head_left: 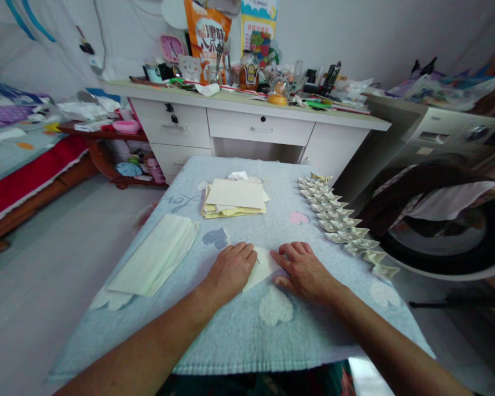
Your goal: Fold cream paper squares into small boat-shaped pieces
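A row of folded paper pieces (341, 223) already ran down the right of the towel-covered counter (231, 330), while a stack of flat sheets (235, 198) at centre and a pale pile (157, 261) at left still waited, so I judged the work partly done. My left hand (230, 270) and right hand (303, 270) lay flat, fingers spread, pressing one pale sheet (263, 264) just below centre frame, grasping nothing.

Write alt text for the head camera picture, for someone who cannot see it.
Both hands, the left hand and the right hand, press flat on a pale sheet of paper on a light blue cloth. A stack of paper lies beyond, with a row of folded paper pieces along the right.
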Tool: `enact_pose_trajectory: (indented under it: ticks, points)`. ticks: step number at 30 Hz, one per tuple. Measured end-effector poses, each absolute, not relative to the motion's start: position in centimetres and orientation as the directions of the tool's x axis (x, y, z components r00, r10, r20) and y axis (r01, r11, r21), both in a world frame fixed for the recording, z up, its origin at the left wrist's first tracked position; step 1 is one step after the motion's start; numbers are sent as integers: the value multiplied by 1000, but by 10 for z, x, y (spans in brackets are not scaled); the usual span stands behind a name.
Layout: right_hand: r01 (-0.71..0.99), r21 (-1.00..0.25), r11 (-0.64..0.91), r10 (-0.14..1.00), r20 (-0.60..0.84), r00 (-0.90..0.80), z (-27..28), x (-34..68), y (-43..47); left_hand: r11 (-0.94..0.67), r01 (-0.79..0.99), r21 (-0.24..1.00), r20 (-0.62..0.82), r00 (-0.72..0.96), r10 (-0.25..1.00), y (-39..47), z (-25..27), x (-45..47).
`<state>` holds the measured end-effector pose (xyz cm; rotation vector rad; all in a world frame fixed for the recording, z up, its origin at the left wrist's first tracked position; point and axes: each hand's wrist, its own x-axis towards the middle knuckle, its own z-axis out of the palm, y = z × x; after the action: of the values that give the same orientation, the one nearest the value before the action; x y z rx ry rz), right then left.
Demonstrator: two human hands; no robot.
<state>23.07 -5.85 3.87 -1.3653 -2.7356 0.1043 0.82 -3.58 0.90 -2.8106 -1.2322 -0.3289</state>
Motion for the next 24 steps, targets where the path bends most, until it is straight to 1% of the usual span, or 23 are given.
enact_pose_trajectory:
  ticks: [4, 7, 10, 13, 15, 18, 21, 24]
  points:
    - [803, -127, 583, 812, 46, -582, 43, 249, -68, -684, 728, 53, 236, 656, 717, -35, 4, 7]
    - [816, -154, 557, 829, 50, -557, 50, 253, -67, -684, 724, 92, 248, 649, 719, -33, 3, 6]
    - [834, -209, 510, 859, 69, -508, 58, 245, -55, -686, 710, 162, 265, 638, 723, -31, 6, 5]
    - [842, -272, 466, 884, 103, -456, 59, 226, -40, -694, 672, 260, 291, 630, 720, -27, 9, 3]
    - [858, -273, 436, 898, 70, -435, 54, 213, -32, -684, 649, 331, 315, 608, 729, -24, 11, 1]
    - [881, -264, 393, 918, 69, -390, 41, 200, -25, -605, 694, 391, 336, 504, 796, -22, 11, -2]
    - [863, -329, 384, 922, 93, -375, 30, 197, -23, -499, 769, 400, 312, 398, 863, -21, 9, -5]
    - [822, -411, 395, 917, 130, -376, 24, 199, -23, -458, 786, 416, 277, 371, 887, -19, 7, -6]
